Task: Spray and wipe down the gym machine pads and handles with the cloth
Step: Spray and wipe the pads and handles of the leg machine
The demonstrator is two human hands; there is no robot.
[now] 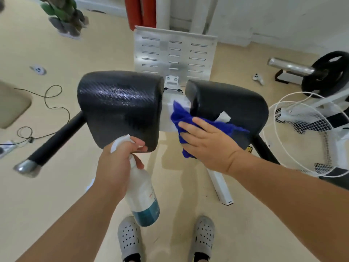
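the left hand [120,159] grips a white spray bottle [142,197] by its neck, fingers curled round the trigger head, the bottle hanging tilted just below the near edge of the left pad [120,104], whose top glistens with wet droplets. the right hand [209,142] lies flat with straight fingers on a blue cloth [186,118], pressing it against the inner front of the right pad [226,103]. the cloth bunches into the gap between the two pads. a black handle bar [54,138] sticks out left of the left pad.
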